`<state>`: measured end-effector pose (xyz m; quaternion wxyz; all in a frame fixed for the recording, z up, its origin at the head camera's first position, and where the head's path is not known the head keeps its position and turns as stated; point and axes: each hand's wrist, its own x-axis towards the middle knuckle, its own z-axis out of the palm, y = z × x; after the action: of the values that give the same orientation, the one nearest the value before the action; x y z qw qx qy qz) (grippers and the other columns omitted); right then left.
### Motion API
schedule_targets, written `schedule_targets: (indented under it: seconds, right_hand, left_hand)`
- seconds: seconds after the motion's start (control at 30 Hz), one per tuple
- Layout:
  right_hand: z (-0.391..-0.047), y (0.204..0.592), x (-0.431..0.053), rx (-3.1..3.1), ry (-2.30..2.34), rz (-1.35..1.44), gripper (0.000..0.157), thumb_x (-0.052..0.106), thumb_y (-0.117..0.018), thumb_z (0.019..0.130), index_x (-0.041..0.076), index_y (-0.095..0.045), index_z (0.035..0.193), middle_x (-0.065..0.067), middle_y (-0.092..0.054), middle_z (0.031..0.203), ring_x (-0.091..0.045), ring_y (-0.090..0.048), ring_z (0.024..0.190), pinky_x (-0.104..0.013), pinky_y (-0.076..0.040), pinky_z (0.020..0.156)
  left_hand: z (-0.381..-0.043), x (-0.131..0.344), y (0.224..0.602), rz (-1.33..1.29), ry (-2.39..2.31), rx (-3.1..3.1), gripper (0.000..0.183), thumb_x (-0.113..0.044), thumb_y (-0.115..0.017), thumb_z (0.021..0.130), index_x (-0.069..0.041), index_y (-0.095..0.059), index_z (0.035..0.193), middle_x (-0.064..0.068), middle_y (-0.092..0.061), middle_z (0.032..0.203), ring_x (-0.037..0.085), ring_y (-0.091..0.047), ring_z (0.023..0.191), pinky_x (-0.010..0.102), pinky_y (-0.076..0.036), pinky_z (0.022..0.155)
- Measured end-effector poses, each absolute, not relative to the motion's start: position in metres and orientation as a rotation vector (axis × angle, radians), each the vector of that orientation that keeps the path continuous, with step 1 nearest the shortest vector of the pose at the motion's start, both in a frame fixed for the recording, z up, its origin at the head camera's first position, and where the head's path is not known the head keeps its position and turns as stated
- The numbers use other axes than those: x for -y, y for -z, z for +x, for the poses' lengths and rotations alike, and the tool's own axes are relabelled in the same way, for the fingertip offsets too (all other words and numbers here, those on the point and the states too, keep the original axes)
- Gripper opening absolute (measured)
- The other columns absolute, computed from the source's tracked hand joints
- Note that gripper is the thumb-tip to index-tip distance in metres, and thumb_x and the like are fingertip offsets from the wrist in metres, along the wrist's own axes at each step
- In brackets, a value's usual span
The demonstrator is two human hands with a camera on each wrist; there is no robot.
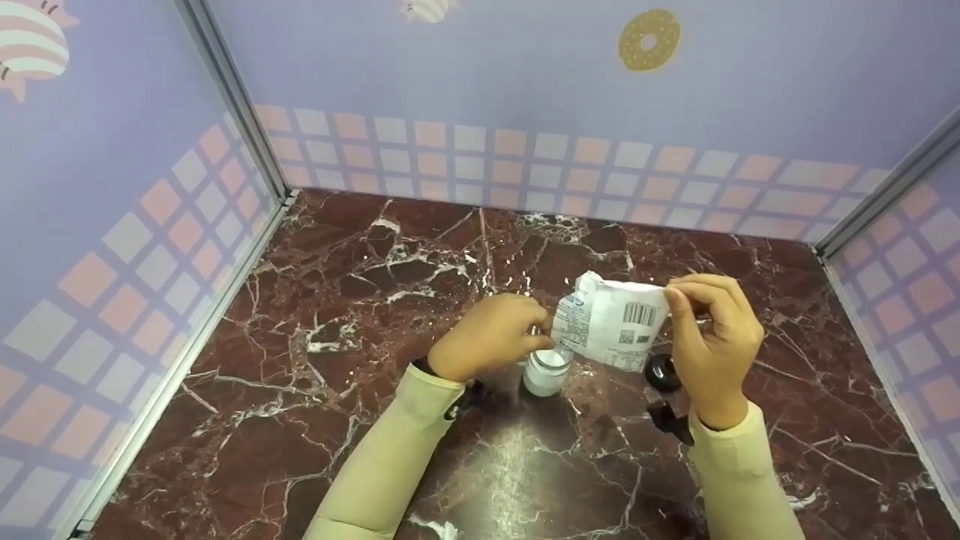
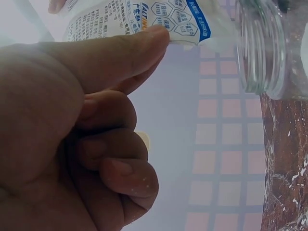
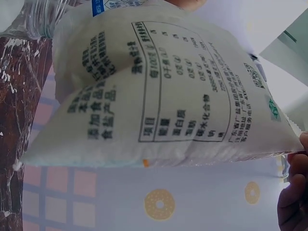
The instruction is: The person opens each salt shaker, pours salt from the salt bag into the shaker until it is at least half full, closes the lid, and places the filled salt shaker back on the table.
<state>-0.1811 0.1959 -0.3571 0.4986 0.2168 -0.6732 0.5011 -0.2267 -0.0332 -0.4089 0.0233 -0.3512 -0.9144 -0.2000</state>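
Both hands hold a white printed salt bag (image 1: 619,322), tilted with its left end close over a small glass jar (image 1: 546,375). My left hand (image 1: 493,334) pinches the bag's left end between thumb and index finger. Its other fingers curl inward, with white grains on one, in the left wrist view. At the bag's upper right corner, my right hand (image 1: 718,337) pinches between thumb and fingers. White contents show inside the jar, which stands upright; its threaded glass neck (image 2: 262,53) is bare. Printed text and a table cover the bag's side (image 3: 144,96) in the right wrist view.
A round black lid-like object (image 1: 661,373) lies right of the jar, partly behind my right hand. White grains (image 1: 480,289) are scattered on the dark red marbled table (image 1: 285,420). Patterned panels (image 1: 450,75) enclose the table at the back and sides.
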Motion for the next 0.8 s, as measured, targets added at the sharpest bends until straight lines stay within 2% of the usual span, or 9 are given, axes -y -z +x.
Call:
schedule_targets:
  seconds: [0.37,0.8]
  right_hand:
    - [-0.1805,0.3591,-0.1965,1.642,-1.222,0.515,0.007,-0.016,-0.069,0.073,-0.011,-0.065,0.072,-0.022,-0.063,0.078,-0.014,-0.055,0.067,-0.017,-0.043,0.058]
    - [-0.1809,0.3583,-0.1977,1.628,-1.21,0.518,0.008,-0.016,-0.07,0.072,-0.011,-0.064,0.072,-0.022,-0.063,0.078,-0.014,-0.056,0.067,-0.018,-0.043,0.059]
  left_hand:
    - [-0.2265,0.0343,0.4095,-1.094,0.632,2.824,0.017,-0.037,-0.068,0.086,-0.02,-0.067,0.083,-0.012,-0.062,0.081,0.006,-0.054,0.07,0.025,-0.046,0.069]
    - [-0.2266,0.0345,0.4049,-1.088,0.641,2.824,0.017,-0.037,-0.067,0.086,-0.02,-0.068,0.084,-0.012,-0.062,0.08,0.006,-0.054,0.069,0.025,-0.046,0.067]
